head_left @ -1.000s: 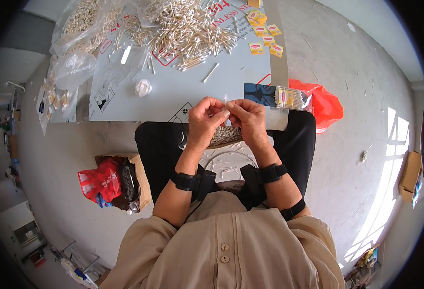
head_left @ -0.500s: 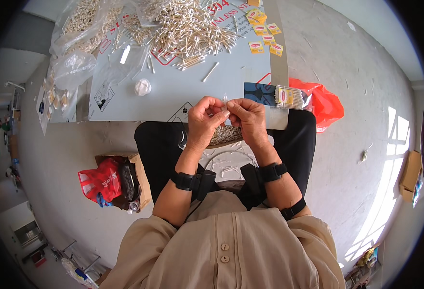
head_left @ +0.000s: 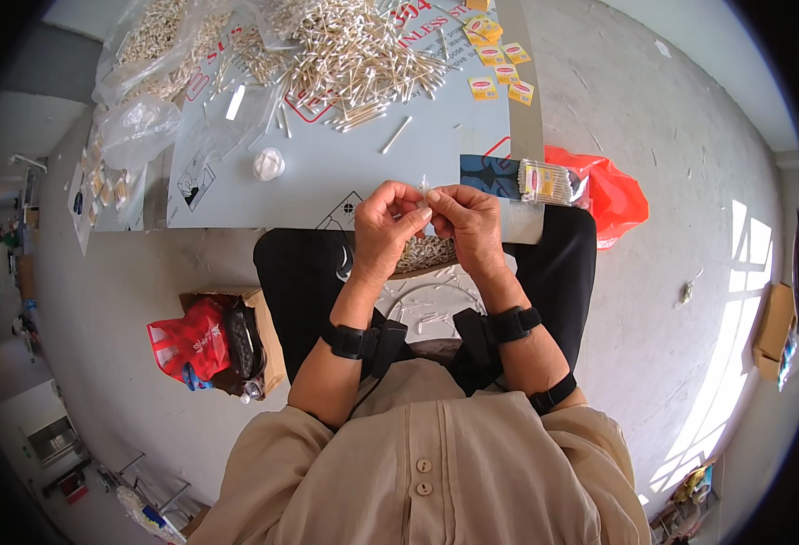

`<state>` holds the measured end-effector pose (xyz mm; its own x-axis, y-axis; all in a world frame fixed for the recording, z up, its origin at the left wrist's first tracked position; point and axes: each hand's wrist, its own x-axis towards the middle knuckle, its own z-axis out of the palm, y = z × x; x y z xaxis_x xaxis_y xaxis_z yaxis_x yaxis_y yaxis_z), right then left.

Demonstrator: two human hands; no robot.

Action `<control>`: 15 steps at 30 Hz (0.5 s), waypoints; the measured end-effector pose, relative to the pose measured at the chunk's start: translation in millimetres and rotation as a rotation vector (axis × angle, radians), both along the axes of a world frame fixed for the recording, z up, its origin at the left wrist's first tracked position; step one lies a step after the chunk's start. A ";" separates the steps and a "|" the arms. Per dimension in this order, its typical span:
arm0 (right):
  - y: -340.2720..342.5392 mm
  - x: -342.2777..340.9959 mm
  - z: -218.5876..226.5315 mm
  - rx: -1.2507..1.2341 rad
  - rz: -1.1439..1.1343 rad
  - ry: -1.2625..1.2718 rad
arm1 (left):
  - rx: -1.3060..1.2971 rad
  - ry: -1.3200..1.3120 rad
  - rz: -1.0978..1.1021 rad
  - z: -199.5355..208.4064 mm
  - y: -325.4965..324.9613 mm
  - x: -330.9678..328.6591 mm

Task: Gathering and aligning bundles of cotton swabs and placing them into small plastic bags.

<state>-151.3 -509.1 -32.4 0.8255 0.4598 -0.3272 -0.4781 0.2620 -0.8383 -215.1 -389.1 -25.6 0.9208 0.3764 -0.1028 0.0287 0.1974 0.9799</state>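
Close together at the table's near edge, my left hand and my right hand pinch a small piece of clear plastic, perhaps a bag, between thumbs and fingertips. Most of it is hidden by the fingers. Beyond them a large heap of cotton swabs covers the far part of the table, and one loose cotton swab lies apart from it. To the right of my right hand sits a filled clear pack of cotton swabs with a yellow label. Small yellow cards lie at the far right.
A round white container stands on the table at left, near clear plastic bags. A red bag hangs off the right corner. Below my hands is a box of swabs. A cardboard box stands on the floor at left.
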 end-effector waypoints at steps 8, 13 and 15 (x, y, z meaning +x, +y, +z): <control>-0.3 0.4 -0.6 -0.016 0.004 -0.006 | 0.001 0.005 0.006 -0.9 -0.2 0.4; -0.6 0.6 -3.2 -0.001 0.005 0.004 | 0.001 0.006 0.011 -0.4 -0.8 1.1; -0.7 0.6 -3.7 0.000 0.004 0.009 | -0.004 0.020 0.012 -0.1 -1.0 1.2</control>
